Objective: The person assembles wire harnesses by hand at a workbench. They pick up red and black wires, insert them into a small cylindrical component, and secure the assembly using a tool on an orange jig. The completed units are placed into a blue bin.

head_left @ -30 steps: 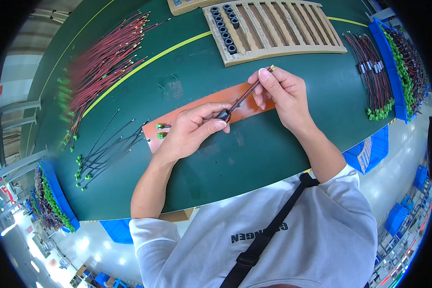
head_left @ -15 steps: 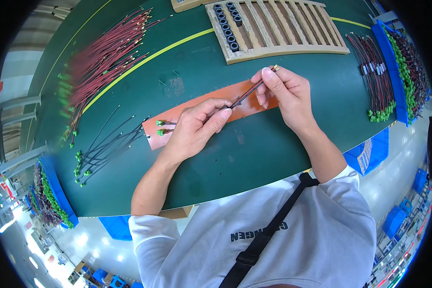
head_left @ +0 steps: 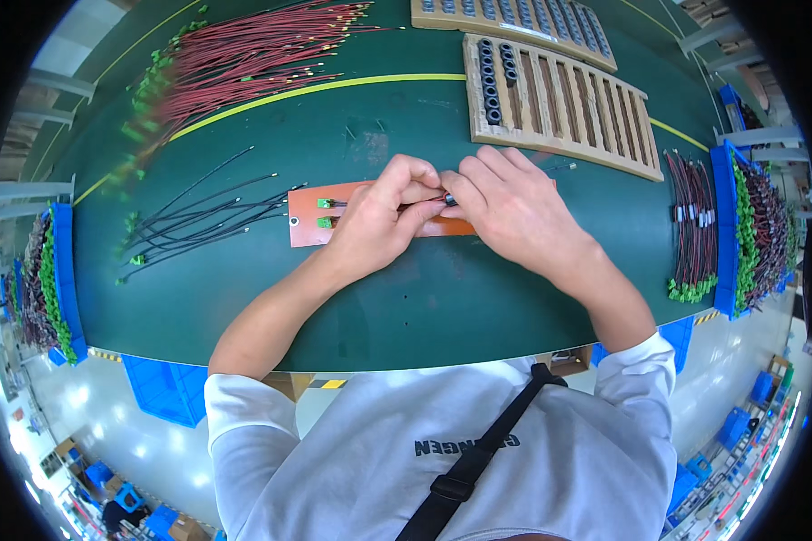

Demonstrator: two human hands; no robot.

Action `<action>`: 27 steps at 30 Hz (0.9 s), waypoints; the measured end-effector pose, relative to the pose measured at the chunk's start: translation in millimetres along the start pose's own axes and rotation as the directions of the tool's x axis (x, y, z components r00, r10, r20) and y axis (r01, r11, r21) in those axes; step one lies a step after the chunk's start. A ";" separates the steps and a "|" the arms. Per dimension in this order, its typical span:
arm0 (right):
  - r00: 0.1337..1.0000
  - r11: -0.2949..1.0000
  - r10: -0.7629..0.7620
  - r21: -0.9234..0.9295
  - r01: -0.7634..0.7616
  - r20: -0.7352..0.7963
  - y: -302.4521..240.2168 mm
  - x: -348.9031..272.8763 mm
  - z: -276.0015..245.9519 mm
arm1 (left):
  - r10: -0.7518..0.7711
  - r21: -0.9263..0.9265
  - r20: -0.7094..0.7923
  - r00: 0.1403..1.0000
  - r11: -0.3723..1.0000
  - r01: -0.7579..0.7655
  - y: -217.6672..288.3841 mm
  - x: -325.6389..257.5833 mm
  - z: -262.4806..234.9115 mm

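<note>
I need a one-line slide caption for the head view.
Both hands, left hand and right hand, pinch a thin wire over an orange mat.

My left hand and right hand meet mid-frame, pinching a small black sleeve over the orange pad on the green desk.

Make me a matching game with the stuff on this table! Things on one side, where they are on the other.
Things:
1. red wires
2. black wires
3. orange mat
4. wooden tray

Places:
A. under the two hands
B. far left of the table
C. far side, right of middle, holding black rings
D. left of the mat, spread like a fan

Pairs: 1-B, 2-D, 3-A, 4-C
</note>
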State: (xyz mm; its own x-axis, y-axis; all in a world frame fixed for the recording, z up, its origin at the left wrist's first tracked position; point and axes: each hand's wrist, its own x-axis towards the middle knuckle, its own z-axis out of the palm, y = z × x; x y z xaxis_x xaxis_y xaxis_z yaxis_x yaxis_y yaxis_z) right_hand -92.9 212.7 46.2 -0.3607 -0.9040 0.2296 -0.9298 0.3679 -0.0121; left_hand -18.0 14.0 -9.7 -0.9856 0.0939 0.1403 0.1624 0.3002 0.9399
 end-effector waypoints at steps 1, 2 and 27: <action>0.990 0.995 -0.096 -0.046 0.092 -0.102 7.3 6.0 4.8 | -0.018 -0.022 -0.015 1.000 1.000 0.018 1.1 -0.6 -0.8; 0.990 0.991 -0.121 -0.064 0.117 -0.071 11.3 7.6 5.5 | -0.003 -0.024 0.023 1.000 1.000 0.003 0.5 1.1 -3.6; 0.990 0.870 0.114 0.490 -0.059 -0.083 27.9 4.9 19.1 | 0.081 -0.091 -0.118 0.990 0.992 -0.093 -13.8 2.5 3.0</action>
State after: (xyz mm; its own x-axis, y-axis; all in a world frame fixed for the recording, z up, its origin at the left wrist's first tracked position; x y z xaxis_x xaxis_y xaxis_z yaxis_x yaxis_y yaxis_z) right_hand -122.1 214.4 28.4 -0.4569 -0.8349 0.3068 -0.8233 0.2664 -0.5011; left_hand -22.5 12.9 -23.3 -0.9677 0.0055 0.2521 0.2480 0.2023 0.9474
